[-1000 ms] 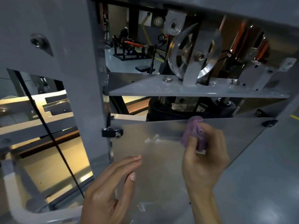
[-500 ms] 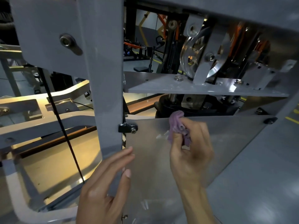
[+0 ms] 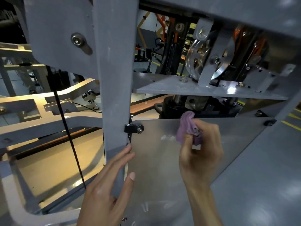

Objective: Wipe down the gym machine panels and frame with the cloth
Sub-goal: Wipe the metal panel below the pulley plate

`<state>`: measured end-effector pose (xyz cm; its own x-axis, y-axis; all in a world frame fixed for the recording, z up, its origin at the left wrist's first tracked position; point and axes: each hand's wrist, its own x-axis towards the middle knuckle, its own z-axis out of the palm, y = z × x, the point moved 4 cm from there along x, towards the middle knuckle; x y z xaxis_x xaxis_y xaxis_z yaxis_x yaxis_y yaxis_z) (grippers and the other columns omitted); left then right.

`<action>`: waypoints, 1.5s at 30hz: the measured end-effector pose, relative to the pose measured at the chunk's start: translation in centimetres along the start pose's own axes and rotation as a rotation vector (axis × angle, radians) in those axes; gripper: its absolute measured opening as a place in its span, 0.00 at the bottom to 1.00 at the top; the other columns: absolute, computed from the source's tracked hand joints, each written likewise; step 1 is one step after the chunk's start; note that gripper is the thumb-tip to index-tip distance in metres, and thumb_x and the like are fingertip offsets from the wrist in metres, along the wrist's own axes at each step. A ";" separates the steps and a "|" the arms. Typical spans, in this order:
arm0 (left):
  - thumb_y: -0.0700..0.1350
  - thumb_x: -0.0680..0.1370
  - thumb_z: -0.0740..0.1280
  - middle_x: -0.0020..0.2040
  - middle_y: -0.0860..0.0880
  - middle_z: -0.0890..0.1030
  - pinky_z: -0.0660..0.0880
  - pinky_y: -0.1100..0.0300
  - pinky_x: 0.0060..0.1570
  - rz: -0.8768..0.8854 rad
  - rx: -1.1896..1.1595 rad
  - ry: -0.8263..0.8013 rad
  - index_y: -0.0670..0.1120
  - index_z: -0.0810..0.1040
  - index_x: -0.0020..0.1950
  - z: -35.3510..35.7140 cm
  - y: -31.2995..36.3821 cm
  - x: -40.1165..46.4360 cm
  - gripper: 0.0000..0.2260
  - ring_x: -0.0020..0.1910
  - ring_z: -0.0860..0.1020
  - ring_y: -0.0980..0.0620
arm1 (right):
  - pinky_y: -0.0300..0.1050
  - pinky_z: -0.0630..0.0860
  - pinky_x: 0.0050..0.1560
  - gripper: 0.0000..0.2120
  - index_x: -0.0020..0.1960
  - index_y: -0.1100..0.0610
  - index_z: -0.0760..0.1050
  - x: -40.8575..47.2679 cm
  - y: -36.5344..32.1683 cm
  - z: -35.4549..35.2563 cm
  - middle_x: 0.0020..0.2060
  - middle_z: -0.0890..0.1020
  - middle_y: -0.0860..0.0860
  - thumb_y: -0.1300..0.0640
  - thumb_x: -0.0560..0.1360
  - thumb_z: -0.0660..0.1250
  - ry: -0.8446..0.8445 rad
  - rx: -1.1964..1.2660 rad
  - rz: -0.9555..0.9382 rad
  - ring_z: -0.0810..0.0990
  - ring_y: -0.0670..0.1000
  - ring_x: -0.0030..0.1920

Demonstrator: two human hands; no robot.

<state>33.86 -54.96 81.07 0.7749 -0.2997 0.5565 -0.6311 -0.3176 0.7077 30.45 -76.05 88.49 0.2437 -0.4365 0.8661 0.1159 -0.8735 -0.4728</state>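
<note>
While the right hand [image 3: 201,154] grips the purple cloth [image 3: 187,126] against the clear panel [image 3: 156,160] near its top edge, at about one o'clock from the left hand [image 3: 105,190], which lies flat with straight fingers on the grey post [image 3: 116,95], the panel wipe looks underway. Next, I'd guess, comes a stroke toward the white smudges [image 3: 167,137] at nine o'clock of the cloth.

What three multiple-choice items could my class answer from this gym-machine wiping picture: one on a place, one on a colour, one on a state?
1. Where is the cloth?
A. near the clear panel's top edge
B. on the floor
C. draped over the pulley

2. What colour is the cloth?
A. yellow
B. purple
C. white

3. How is the left hand?
A. clenched in a fist
B. gripping a spray bottle
C. fingers straight along the grey upright post

Answers: 1 A, the right hand holds it bunched against the panel just below the top edge. 2 B, the fabric is lilac-purple. 3 C, the fingers lie extended beside the post, holding nothing.
</note>
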 end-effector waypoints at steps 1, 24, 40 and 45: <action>0.58 0.81 0.61 0.75 0.66 0.71 0.81 0.60 0.39 0.001 0.004 -0.004 0.60 0.74 0.72 0.0 -0.1 0.1 0.19 0.56 0.75 0.76 | 0.25 0.66 0.43 0.12 0.51 0.66 0.80 0.1 0.3 -0.3 0.44 0.77 0.56 0.74 0.71 0.65 0.020 -0.018 0.013 0.71 0.46 0.40; 0.54 0.80 0.66 0.70 0.68 0.75 0.72 0.60 0.18 -0.013 -0.088 0.030 0.61 0.79 0.65 0.0 -0.8 0.5 0.13 0.46 0.81 0.61 | 0.25 0.68 0.43 0.14 0.51 0.63 0.81 -1.3 -1.6 1.3 0.44 0.77 0.52 0.74 0.69 0.66 -0.043 0.016 0.021 0.72 0.43 0.40; 0.48 0.79 0.68 0.71 0.69 0.74 0.63 0.85 0.37 -0.048 -0.066 -0.042 0.60 0.79 0.64 -0.6 -0.5 0.9 0.14 0.63 0.78 0.66 | 0.22 0.66 0.45 0.15 0.57 0.56 0.80 -2.5 -4.6 2.5 0.48 0.77 0.48 0.62 0.73 0.62 -0.182 0.062 -0.012 0.72 0.39 0.43; 0.45 0.80 0.71 0.69 0.68 0.76 0.64 0.84 0.40 -0.045 -0.063 -0.033 0.60 0.80 0.63 -0.6 -0.7 1.1 0.13 0.60 0.80 0.65 | 0.23 0.67 0.47 0.15 0.59 0.46 0.74 -2.7 -6.0 3.5 0.50 0.73 0.40 0.58 0.76 0.59 -0.320 0.084 -0.008 0.75 0.40 0.46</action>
<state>35.13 -54.49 81.48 0.8003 -0.3159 0.5097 -0.5913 -0.2748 0.7582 32.50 -68.82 88.39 0.5308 -0.3282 0.7814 0.1949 -0.8500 -0.4894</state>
